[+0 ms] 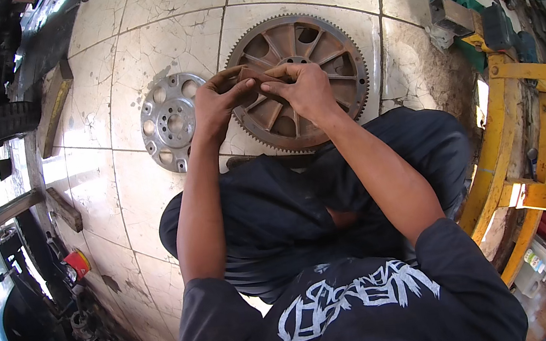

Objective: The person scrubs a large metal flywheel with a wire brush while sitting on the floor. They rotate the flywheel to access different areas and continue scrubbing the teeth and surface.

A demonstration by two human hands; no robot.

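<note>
At the frame's upper centre, a small, thin rust-brown strip (255, 75) is pinched between thumb and fingers of both left hand (221, 97) and right hand (305, 88), above a rusty, spoked, toothed flywheel (316, 46) beside a silvery, perforated disc (169, 102).

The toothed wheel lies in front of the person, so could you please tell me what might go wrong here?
The small brown piece pinched between the left hand and right hand could slip and might fall onto the toothed wheel. The wheel's exposed rim teeth might also scrape those hands, since both are bare.
</note>
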